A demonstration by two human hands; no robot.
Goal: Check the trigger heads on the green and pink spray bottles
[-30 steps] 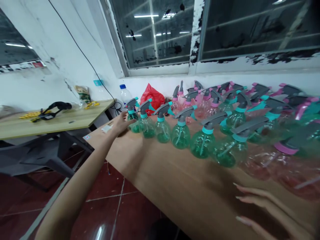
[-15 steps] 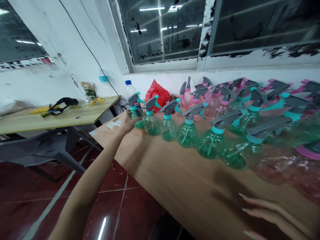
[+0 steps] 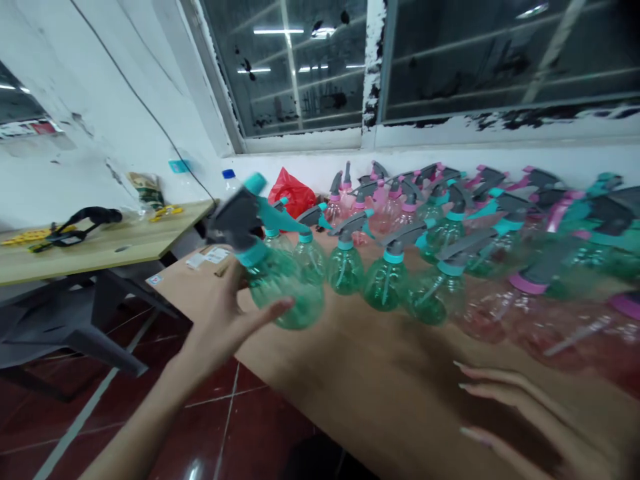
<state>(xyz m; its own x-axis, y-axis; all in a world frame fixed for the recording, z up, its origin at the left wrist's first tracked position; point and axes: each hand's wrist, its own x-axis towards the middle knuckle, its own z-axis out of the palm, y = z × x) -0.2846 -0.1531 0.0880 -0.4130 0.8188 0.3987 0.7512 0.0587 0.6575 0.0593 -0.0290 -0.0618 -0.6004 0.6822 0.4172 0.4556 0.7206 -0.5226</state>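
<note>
My left hand (image 3: 225, 320) is closed around a clear green spray bottle (image 3: 287, 293) with a grey and teal trigger head. The bottle tilts to the left, held above the table (image 3: 320, 380) near its left end. Over the front of the table, my right hand (image 3: 525, 413) has its fingers spread and holds nothing. Beyond both hands runs a row of green spray bottles, one of them a green spray bottle (image 3: 385, 283) standing upright. Closest to my right hand are pink spray bottles, including a pink spray bottle (image 3: 490, 310).
Behind the front row stand more pink and green spray bottles. A red plastic bag (image 3: 290, 193) and a blue-capped bottle (image 3: 229, 181) are by the wall. On the left, a second table (image 3: 135, 243) carries a black strap (image 3: 93, 217), with a grey plastic chair (image 3: 65, 327) below it.
My left hand has lifted the green spray bottle from the far left end of the row and brought it nearer. My right hand stays open over the table. The view has turned slightly right.
</note>
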